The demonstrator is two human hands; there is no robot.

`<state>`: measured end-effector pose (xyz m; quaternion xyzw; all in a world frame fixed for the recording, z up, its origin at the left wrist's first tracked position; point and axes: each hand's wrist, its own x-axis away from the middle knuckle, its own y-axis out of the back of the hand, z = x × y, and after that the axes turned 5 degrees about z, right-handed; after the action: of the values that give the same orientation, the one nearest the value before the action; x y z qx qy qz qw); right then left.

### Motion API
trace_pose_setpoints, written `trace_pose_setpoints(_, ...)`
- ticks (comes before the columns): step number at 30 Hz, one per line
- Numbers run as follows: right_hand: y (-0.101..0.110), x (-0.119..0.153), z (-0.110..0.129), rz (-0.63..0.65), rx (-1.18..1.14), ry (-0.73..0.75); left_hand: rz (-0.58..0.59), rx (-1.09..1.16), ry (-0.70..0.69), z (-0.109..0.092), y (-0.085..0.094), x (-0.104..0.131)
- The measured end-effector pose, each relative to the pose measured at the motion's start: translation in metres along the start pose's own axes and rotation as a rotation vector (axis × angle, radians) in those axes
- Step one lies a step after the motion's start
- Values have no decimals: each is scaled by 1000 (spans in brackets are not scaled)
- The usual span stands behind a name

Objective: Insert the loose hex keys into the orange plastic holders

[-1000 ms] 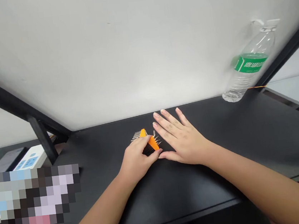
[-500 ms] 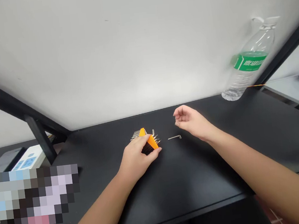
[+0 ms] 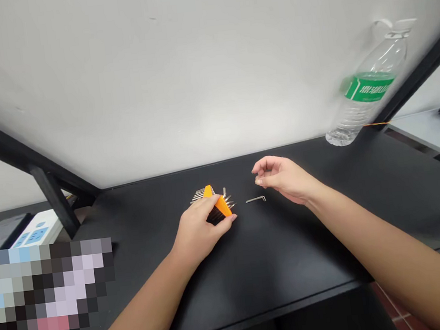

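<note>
My left hand (image 3: 199, 225) is closed around an orange hex key holder (image 3: 224, 207) on the black table, thumb on the near side and fingers over the top. Several silver hex keys (image 3: 199, 194) stick out of the holder on both sides. A single small L-shaped hex key (image 3: 256, 199) lies loose on the tabletop, to the right of the holder. Just above and right of it hovers my right hand (image 3: 280, 176), fingers loosely curled, index fingertip and thumb a little apart. I see nothing held in it.
A clear plastic bottle with a green label (image 3: 370, 87) stands at the back right by the pale wall (image 3: 195, 83). White power strips (image 3: 37, 233) lie at left, beside a blurred-out patch. Black frame bars (image 3: 51, 197) rise at both sides.
My right hand has shifted slightly left, its thumb and fingers closer together. My left hand still holds the hex key holder. The whole view has tilted a little.
</note>
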<state>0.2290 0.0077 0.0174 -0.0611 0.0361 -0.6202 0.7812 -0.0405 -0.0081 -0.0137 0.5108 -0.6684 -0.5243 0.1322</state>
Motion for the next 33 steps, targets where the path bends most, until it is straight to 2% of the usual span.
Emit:
trace_pose_setpoints(10,5,1,4,-2,139,-19,-13,7,-19,-3,0,0)
trace_pose_setpoints(12,10,1,5,31,332,-18,-15,0,-21,-3,1,0)
trace_pose_setpoints(16,20,2,3,142,950,16,-20,-7,-17,-4,1,-1)
trace_pose_setpoints(18,23,2,1,217,1111,2,-18,-8,-21,-4,2,-2)
trace_pose_setpoints(23,21,2,-1,300,1179,-34,-16,2,-28,-4,2,-2)
trace_pose_setpoints(33,14,1,-4,254,1159,-93,-4,21,-10,-6,3,-1)
